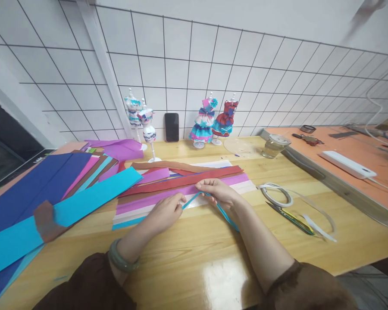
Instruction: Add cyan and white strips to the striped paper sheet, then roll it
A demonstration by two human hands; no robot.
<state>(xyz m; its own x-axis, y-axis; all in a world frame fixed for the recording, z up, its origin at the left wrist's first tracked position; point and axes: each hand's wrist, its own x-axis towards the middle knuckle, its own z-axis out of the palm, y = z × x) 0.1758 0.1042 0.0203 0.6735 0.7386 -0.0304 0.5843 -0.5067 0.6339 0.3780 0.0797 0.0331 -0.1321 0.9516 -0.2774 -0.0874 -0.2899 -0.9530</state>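
Observation:
A narrow blue strip (225, 215) runs between my two hands over the wooden table. My left hand (168, 210) is closed on one end of it, fingers curled. My right hand (217, 192) pinches the strip further along, and its tail hangs down under my right wrist toward the table. Behind and under the hands lie flat strips of crepe paper in purple, white, brown and blue, with a red strip (194, 179) across them. A wide turquoise strip (97, 198) lies to the left of my left hand.
Dark blue paper sheets (48, 176) cover the left side. Small dressed mannequins (203, 122) and a phone (172, 127) stand by the tiled wall. At right are a tape roll (276, 194), a cutter (291, 218), a glass (276, 145) and a power strip (347, 164).

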